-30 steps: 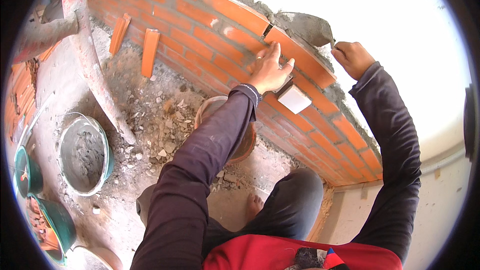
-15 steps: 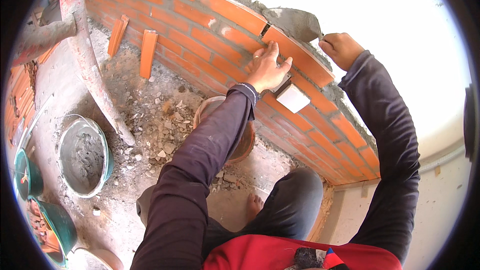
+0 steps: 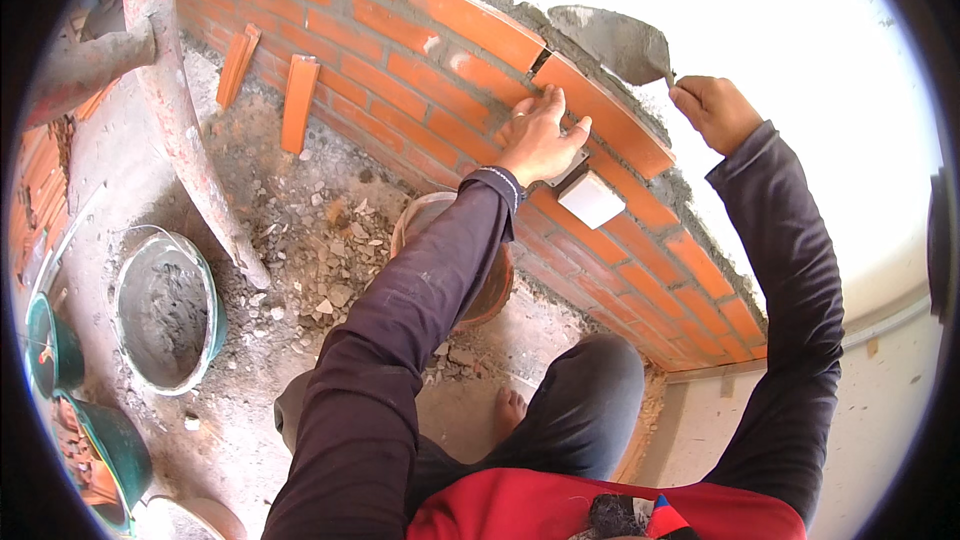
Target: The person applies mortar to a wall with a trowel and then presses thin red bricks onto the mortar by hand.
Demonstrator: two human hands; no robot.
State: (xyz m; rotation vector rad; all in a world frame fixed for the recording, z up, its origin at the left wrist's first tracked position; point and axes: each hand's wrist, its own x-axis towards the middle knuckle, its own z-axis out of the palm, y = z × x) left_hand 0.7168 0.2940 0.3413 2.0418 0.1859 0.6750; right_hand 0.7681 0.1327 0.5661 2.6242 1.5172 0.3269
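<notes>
Our right hand (image 3: 715, 112) has its fingers clenched round the trowel (image 3: 612, 45) at the handle end; the blade sits at the mortar (image 3: 575, 38) behind the top edge of the orange tile (image 3: 605, 115). Left hand (image 3: 540, 135): fingers spread, not wrapped round anything, fingertips at the tile's lower edge. Tile is in the top course of the wall, just above the white box (image 3: 592, 200).

Our read on handling: tile stiff, fairly light, brittle at corners; could slide on wet mortar, so support it flat-handed along the lower edge. Trowel rigid, best held by the handle, blade slick.

Containers: round tub (image 3: 219, 318) has grey mortar inside. Green bucket (image 3: 128, 445) carries broken orange pieces (image 3: 88, 450). Smaller green bucket (image 3: 70, 340): something orange in it, too small to identify. Orange bucket (image 3: 492, 302) is partly behind our left forearm; can't tell its contents.
</notes>
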